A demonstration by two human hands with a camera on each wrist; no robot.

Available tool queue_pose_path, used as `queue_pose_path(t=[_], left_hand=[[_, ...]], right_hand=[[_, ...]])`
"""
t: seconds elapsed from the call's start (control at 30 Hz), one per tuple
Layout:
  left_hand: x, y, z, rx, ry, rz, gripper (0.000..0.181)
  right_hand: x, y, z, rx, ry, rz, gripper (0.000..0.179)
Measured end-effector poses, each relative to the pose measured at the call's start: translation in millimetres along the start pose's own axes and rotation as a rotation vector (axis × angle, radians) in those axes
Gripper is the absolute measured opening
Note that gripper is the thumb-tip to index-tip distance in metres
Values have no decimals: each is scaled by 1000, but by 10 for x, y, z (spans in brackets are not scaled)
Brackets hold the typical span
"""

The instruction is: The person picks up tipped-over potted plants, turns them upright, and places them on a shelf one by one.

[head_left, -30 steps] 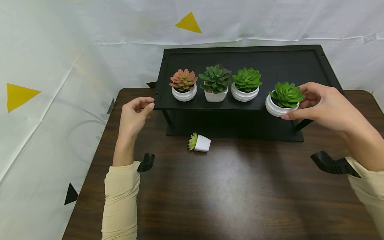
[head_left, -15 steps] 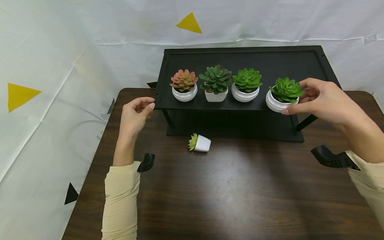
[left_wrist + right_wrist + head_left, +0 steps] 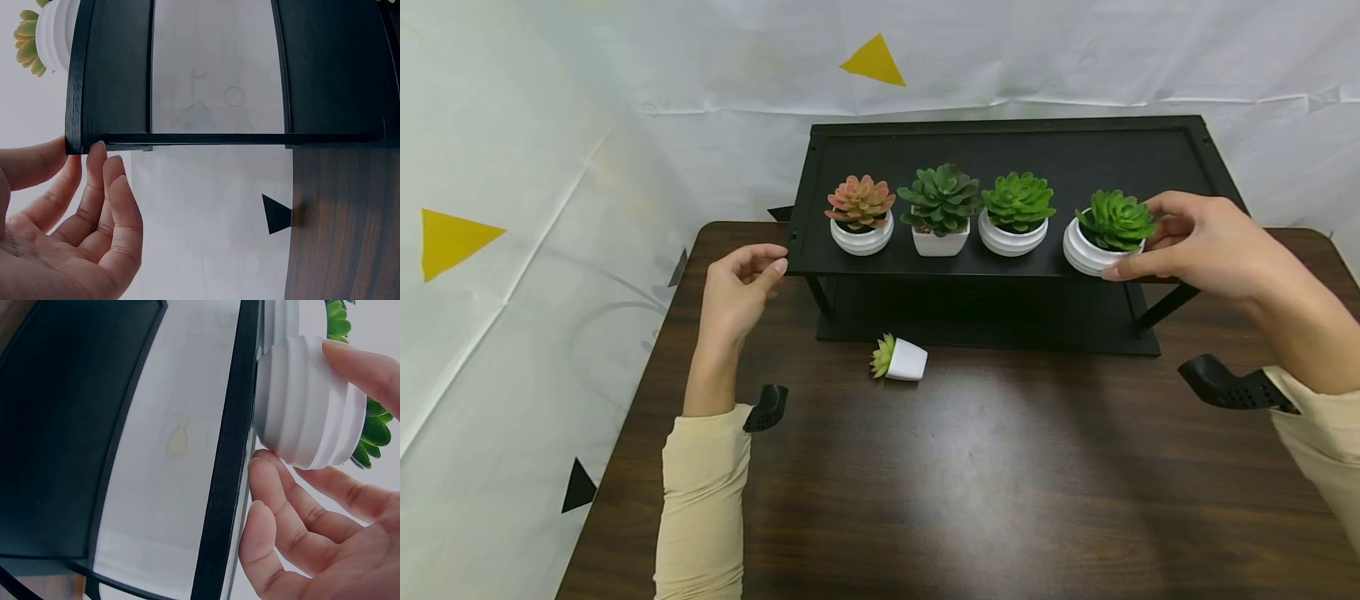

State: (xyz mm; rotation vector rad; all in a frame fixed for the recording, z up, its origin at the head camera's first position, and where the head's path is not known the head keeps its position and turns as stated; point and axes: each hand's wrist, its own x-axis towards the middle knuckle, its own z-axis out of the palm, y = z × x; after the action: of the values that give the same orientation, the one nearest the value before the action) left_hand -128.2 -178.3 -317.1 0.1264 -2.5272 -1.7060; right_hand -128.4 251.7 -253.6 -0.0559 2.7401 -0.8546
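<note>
My right hand [image 3: 1210,246] grips a bright green potted succulent [image 3: 1115,223] by its round white pot [image 3: 306,403], thumb on the near side. The pot's base is at the front edge of the black two-tier shelf [image 3: 1097,158], right of the other plants. At the shelf's left front corner, my left hand [image 3: 735,287] pinches the top board between thumb and fingers. Standing in a row on that board are an orange-pink succulent [image 3: 861,202], a dark green succulent [image 3: 942,200] in a square pot, and another bright green succulent [image 3: 1018,202].
A small succulent in a white pot [image 3: 907,360] lies on its side on the brown wooden table [image 3: 970,483], before the shelf. The shelf's lower board [image 3: 985,310] sits beneath the top one. White sheeting [image 3: 737,58] hangs behind and at the left.
My right hand has moved the bright green succulent slightly up and back, from in front of the shelf's edge onto it. The left hand keeps its place at the corner.
</note>
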Motion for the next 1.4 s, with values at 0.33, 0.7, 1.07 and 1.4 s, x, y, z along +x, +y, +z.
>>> queue_pose_path(t=[0.33, 0.7, 1.07, 1.4], left_hand=[[5, -4, 0, -2, -2, 0, 25], [11, -40, -5, 9, 13, 0, 24], [8, -40, -12, -10, 4, 5, 24], [18, -48, -3, 4, 4, 5, 24]], right_hand=[[51, -41, -67, -32, -64, 3, 90], [115, -43, -146, -86, -133, -14, 97], [146, -89, -122, -45, -109, 6, 95], [185, -45, -98, 24, -50, -17, 86]])
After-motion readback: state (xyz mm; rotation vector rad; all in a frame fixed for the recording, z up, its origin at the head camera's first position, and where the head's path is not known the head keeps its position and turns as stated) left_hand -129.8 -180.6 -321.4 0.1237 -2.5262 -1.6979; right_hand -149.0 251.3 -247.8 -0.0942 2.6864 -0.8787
